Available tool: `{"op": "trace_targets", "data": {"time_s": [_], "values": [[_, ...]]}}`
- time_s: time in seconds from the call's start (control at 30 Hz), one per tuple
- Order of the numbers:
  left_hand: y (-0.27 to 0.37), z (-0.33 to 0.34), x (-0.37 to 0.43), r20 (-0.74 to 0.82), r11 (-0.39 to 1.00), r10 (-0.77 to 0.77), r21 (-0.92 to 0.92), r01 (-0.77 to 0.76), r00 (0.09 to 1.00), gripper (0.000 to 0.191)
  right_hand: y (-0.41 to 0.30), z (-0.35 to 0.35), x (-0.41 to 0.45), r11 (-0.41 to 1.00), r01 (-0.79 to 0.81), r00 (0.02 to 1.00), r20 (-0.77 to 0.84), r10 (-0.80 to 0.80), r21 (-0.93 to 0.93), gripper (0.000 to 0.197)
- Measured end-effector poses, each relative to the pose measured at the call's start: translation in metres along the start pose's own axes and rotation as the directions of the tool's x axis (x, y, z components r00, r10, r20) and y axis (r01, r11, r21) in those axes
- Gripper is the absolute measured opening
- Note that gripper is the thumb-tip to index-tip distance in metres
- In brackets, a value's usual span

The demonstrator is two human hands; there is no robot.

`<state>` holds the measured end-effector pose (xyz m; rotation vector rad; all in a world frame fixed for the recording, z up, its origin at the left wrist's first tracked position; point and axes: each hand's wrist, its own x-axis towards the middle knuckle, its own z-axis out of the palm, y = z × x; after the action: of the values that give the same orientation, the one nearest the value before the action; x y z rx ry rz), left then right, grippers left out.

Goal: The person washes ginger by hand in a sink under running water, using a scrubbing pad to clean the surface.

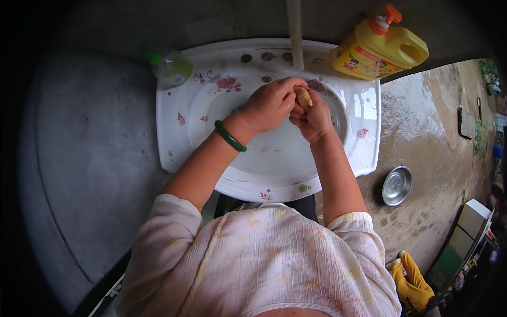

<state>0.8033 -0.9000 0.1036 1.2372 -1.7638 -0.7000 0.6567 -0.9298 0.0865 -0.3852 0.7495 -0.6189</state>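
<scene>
A small knobbly tan root, perhaps ginger (pixel 303 98), lies between my two hands over the far right part of a white ceramic washbasin (pixel 267 193) with red flower prints. My right hand (pixel 314 117) grips it, its fingers curled around the lower side. My left hand (pixel 276 99) touches it at the top with bent fingers; a green bangle (pixel 230 136) circles that wrist. Whether the left fingers hold anything else is hidden. Above the hands hangs a pale pipe or spout (pixel 295 35). Water seems to stand in the basin's bowl.
A clear bottle with a green pump (pixel 172 68) stands at the basin's back left corner, a yellow jug with an orange pump (pixel 378 51) at the back right. On the wet floor to the right are a metal bowl (pixel 397 186) and a person's yellow-clad legs (pixel 412 277).
</scene>
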Motion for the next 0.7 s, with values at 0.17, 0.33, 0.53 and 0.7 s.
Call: {"op": "trace_targets", "data": {"time_s": [0.17, 0.33, 0.53, 0.7], "values": [[0.006, -0.014, -0.003, 0.419, 0.371, -0.386, -0.745, 0.554, 0.822, 0.024, 0.001, -0.009, 0.004, 0.983, 0.111, 0.994, 0.001, -0.112, -0.145, 0.022], [0.009, -0.005, -0.012, 0.434, 0.196, -0.400, -0.820, 0.538, 0.807, 0.019, 0.013, -0.013, 0.003, 0.944, 0.236, 0.962, -0.082, -0.260, -0.230, 0.027], [0.016, 0.009, 0.006, 0.254, 0.288, -0.697, -0.758, 0.586, 0.671, 0.016, 0.009, -0.005, 0.008, 0.426, 0.428, 0.748, 0.048, -0.662, -0.797, 0.034], [0.008, 0.005, 0.013, 0.327, 0.160, -0.555, -0.860, 0.484, 0.765, 0.017, 0.002, -0.005, 0.016, 0.359, 0.501, 0.618, 0.034, -0.786, -0.788, 0.035]]}}
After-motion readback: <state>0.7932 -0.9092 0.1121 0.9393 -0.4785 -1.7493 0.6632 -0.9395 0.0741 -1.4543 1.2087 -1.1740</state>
